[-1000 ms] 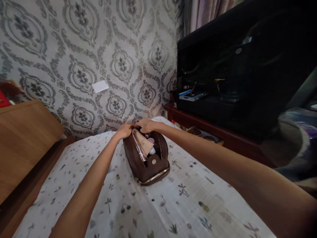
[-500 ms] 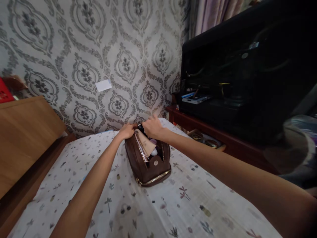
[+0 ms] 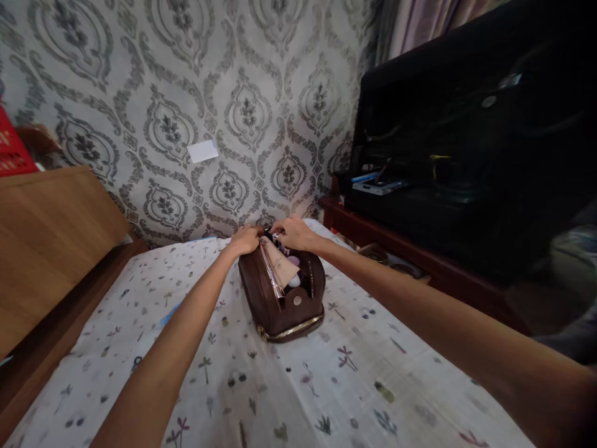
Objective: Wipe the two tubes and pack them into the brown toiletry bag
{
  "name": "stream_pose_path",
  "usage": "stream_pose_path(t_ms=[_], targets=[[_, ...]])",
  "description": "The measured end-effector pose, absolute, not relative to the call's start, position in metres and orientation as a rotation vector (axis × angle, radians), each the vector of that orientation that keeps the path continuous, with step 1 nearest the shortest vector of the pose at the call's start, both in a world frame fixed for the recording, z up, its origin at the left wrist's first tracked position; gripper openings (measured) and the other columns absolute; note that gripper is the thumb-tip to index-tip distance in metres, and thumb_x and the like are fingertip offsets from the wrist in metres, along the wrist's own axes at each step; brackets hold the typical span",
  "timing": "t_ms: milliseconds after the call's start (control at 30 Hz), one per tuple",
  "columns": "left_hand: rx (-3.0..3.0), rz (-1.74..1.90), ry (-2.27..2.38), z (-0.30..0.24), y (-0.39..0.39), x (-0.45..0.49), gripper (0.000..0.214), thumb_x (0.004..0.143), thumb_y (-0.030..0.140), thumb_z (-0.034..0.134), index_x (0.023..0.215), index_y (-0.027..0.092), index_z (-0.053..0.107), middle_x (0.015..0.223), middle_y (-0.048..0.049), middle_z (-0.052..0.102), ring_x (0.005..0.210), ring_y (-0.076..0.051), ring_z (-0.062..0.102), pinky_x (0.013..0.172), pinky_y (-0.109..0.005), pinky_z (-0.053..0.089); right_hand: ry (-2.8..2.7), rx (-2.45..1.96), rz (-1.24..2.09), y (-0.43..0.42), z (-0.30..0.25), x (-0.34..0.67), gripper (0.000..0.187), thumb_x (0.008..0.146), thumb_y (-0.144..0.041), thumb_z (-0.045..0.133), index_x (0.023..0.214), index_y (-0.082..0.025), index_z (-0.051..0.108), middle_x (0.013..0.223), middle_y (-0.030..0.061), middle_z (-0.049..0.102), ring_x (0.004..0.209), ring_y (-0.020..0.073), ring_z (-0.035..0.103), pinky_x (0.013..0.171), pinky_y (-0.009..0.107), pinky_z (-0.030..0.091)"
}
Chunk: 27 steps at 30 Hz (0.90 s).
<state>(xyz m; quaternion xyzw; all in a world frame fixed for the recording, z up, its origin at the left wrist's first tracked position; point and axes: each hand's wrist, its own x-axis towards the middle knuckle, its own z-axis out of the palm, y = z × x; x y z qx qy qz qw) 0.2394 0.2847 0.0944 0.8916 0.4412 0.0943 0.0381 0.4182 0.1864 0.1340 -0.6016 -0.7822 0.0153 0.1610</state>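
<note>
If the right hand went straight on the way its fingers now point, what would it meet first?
Probably the small black item at the far end of the brown leather-like bag, then the left hand; depth is unclear.

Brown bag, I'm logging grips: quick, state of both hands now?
Left hand: at the far end of the brown bag; grip unclear.
Right hand: bent at the same end; hold unclear.

I could read no words, brands or numbers on my feed. The print on the beige tube in the brown bag was too small, and dark marks on the red item at left were too blurred.
</note>
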Motion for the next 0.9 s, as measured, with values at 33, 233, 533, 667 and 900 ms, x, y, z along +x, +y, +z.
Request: stream_pose_path(t_ms=[33, 233, 533, 667, 900], targets=[[2.733, 0.274, 1.401, 0.095, 0.283, 0.240, 0.042, 0.091, 0.027, 0.044, 0.127, 0.023, 0.065, 0.128, -0.0105, 0.064, 0.128, -0.028, 0.052, 0.111, -0.039, 0.036, -2.242, -1.701, 0.051, 0.188, 0.133, 0.418, 0.037, 0.085, -0.010, 0.052, 0.114, -0.019, 0.073, 0.109, 0.0057, 0.076, 0.106, 0.0217, 0.065, 0.099, 0.030, 0.041], [2.709, 0.272, 1.508, 0.098, 0.275, 0.244, 0.039, 0.091, 0.030, 0.047, 0.126, 0.025, 0.066, 0.130, -0.0082, 0.064, 0.127, -0.028, 0.053, 0.109, -0.037, 0.039, -2.266, -1.596, 0.089, 0.199, 0.128, 0.420, 0.039, 0.087, -0.011, 0.050, 0.119, -0.020, 0.071, 0.126, 0.0054, 0.070, 0.120, 0.0219, 0.059, 0.109, 0.034, 0.035], [2.661, 0.362, 1.526, 0.098, 0.271, 0.244, 0.044, 0.091, 0.020, 0.041, 0.127, 0.024, 0.066, 0.128, -0.0107, 0.064, 0.122, -0.030, 0.057, 0.109, -0.042, 0.040, -2.138, -1.572, 0.186, 0.217, 0.109, 0.390, 0.034, 0.097, -0.022, 0.042, 0.112, -0.017, 0.072, 0.123, 0.0111, 0.069, 0.121, 0.0253, 0.057, 0.106, 0.040, 0.039], [2.638, 0.457, 1.486, 0.098, 0.270, 0.242, 0.039, 0.090, 0.019, 0.043, 0.118, 0.024, 0.071, 0.121, -0.0080, 0.068, 0.118, -0.027, 0.059, 0.108, -0.039, 0.040, -2.066, -1.535, 0.270, 0.220, 0.107, 0.402, 0.032, 0.092, -0.018, 0.048, 0.112, -0.015, 0.073, 0.115, 0.0106, 0.072, 0.109, 0.0234, 0.063, 0.098, 0.033, 0.045], [2.612, 0.758, 1.401, 0.098, 0.249, 0.236, 0.039, 0.099, 0.028, 0.035, 0.116, 0.014, 0.067, 0.118, -0.0125, 0.067, 0.119, -0.026, 0.055, 0.107, -0.041, 0.041, -1.907, -1.424, 0.338, 0.220, 0.097, 0.431, 0.027, 0.089, -0.022, 0.055, 0.108, -0.015, 0.072, 0.113, 0.0084, 0.072, 0.106, 0.0209, 0.064, 0.093, 0.030, 0.049]])
